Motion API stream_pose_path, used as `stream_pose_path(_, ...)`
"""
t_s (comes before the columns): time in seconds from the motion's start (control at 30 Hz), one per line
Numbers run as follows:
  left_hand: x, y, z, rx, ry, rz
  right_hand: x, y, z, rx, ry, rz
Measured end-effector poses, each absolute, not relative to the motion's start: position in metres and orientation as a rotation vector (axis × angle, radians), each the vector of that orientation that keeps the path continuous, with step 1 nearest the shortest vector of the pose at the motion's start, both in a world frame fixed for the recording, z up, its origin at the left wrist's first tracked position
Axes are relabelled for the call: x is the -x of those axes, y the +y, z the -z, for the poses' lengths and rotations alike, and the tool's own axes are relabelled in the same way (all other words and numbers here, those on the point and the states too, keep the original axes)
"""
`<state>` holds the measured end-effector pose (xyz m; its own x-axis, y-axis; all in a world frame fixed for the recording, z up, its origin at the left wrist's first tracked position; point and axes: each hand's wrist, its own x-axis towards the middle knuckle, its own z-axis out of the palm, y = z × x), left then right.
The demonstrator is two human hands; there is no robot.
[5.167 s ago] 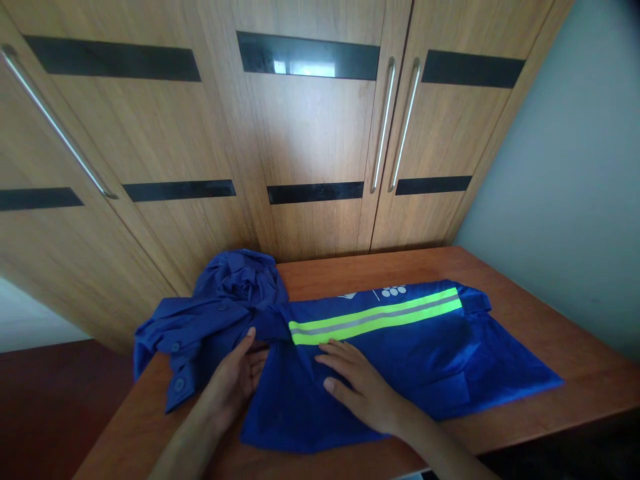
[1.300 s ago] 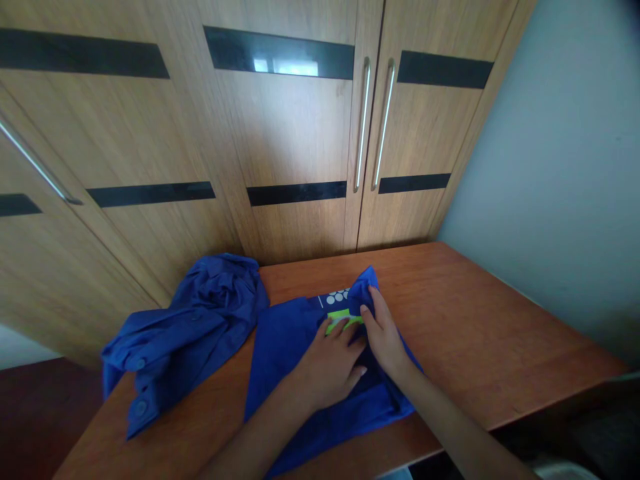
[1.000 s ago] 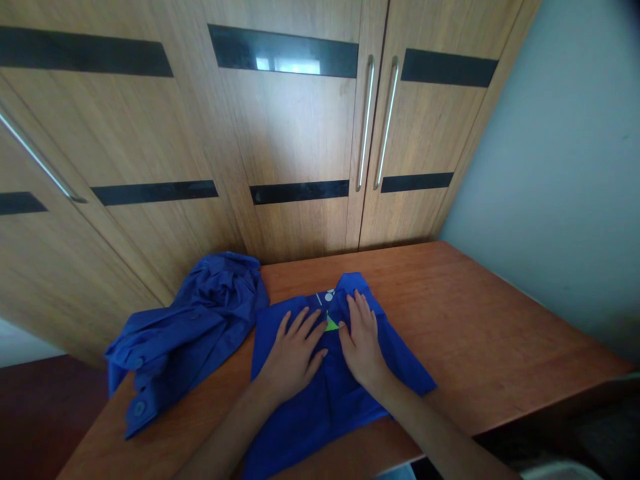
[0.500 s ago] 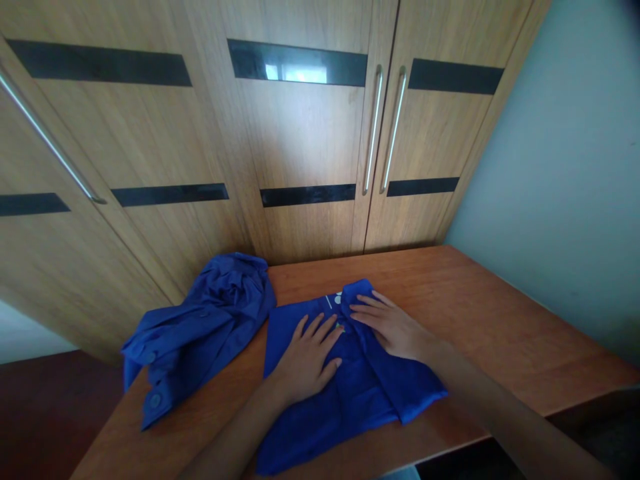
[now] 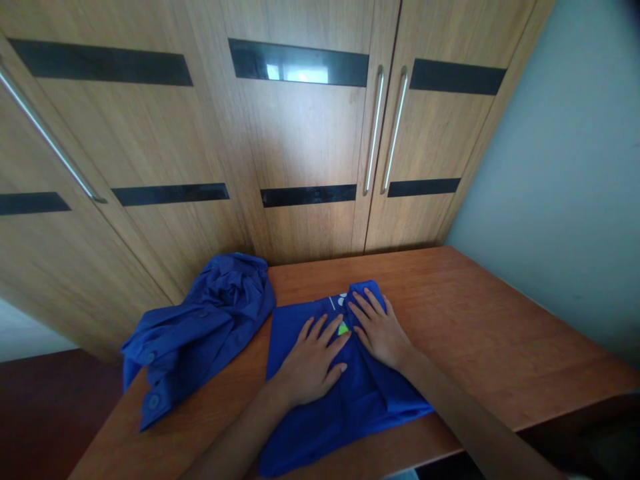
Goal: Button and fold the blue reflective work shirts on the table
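A blue garment (image 5: 305, 437), folded into a rough rectangle with white and green print near its far edge, lies on the wooden table under both hands. My left hand (image 5: 313, 363) rests flat on its middle, fingers spread toward the print. On the folded-over right flap lies my right hand (image 5: 383, 333), fingers stretched out and pressing the cloth near the far right corner. Each palm hides some of the fabric. To the left, apart from my hands, a second blue garment (image 5: 210, 320) with buttons sits crumpled.
The reddish-brown table (image 5: 480, 320) runs up to a wooden wardrobe (image 5: 310, 133) with metal handles (image 5: 375, 133) behind it. A pale wall (image 5: 565, 180) borders the right side. The table's near edge lies close below the folded garment.
My right hand has shifted slightly left and turned more upright on the flap, whose lower corner has drawn in. The left hand has slid a little right, and more green print shows.
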<state>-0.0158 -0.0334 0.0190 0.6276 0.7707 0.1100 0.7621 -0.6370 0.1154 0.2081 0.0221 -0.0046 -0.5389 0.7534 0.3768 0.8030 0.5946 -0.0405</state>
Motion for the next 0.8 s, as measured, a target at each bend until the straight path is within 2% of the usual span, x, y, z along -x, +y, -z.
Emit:
stream_pose_path(0.17,0.017,-0.034,-0.019,-2.783,1.305,-0.256,-0.217,0.023,0.016,1.290,-2.087,0.013)
stream_pose_path(0.27,0.014,-0.036,-0.022,-2.766,1.314,-0.304,-0.226,0.029,0.024,1.464,-1.789,-0.156)
stream_pose_path(0.37,0.018,-0.036,-0.031,-2.756,1.432,-0.363,-0.235,0.034,0.026,1.669,-1.765,-0.324)
stream_pose_path(0.47,0.050,-0.033,-0.045,-2.739,1.806,-0.384,-0.239,0.036,0.021,1.811,-1.833,-0.363)
stream_pose_path(0.6,0.134,-0.025,-0.053,-2.485,2.515,-0.402,-0.240,0.037,0.015,1.870,-1.884,-0.336)
stream_pose_path(0.67,0.175,-0.020,-0.045,-2.265,2.700,-0.293,-0.240,0.038,0.014,1.873,-1.899,-0.328)
stream_pose_path(0.8,0.205,-0.010,-0.019,-2.112,2.498,0.042,-0.241,0.039,0.010,1.866,-1.934,-0.350)
